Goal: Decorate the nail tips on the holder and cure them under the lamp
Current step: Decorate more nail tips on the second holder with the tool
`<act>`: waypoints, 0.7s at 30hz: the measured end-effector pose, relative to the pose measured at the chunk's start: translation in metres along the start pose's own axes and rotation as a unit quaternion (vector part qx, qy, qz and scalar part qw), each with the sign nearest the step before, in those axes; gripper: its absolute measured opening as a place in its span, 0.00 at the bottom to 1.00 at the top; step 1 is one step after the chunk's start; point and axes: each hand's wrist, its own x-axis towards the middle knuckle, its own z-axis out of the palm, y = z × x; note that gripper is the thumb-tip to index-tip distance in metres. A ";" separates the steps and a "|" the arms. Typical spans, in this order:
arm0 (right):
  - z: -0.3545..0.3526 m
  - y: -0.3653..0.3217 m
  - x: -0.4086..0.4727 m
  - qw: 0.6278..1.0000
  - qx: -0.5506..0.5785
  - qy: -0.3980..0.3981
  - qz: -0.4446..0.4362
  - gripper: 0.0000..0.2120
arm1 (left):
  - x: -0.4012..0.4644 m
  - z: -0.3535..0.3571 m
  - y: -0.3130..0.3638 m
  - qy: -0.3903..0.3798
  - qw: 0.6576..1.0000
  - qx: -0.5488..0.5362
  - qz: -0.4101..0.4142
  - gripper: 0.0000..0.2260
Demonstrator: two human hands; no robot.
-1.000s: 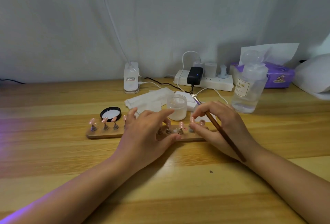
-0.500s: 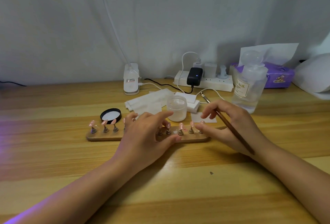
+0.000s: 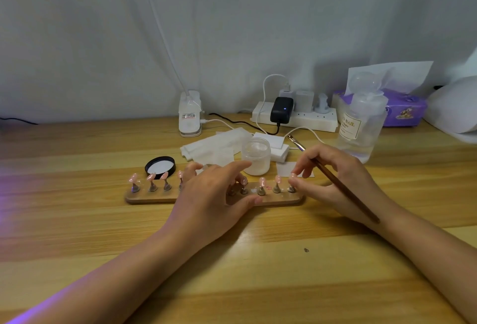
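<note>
We see the wooden holder (image 3: pixel 154 197) lying across the middle of the table (image 3: pixel 77 233), its pink nail tips (image 3: pixel 151 177) standing in a row on small pegs. Our left hand (image 3: pixel 214 194) rests over the holder's middle with straight fingers, the thumb touching its near edge. Our right hand (image 3: pixel 335 176), at three o'clock from the holder, grips a brown brush (image 3: pixel 343 189) and pinches the end nail tip. An open white jar (image 3: pixel 256 155) stands at twelve o'clock, its black lid (image 3: pixel 160 167) at ten o'clock, a clear bottle (image 3: pixel 361 127) at two o'clock.
</note>
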 end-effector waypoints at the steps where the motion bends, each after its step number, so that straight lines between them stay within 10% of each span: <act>1: 0.000 0.001 0.000 1.000 0.009 0.002 0.007 0.08 | 0.000 0.000 0.000 0.001 1.000 0.001 0.001 0.31; 8: -0.001 0.002 0.003 0.991 0.105 0.058 0.050 0.08 | 0.000 0.002 -0.002 0.001 1.000 -0.001 0.027 0.27; 21: 0.031 -0.034 -0.007 0.987 0.010 0.079 -0.142 0.07 | 0.001 0.000 -0.002 0.119 0.977 -0.083 0.158 0.09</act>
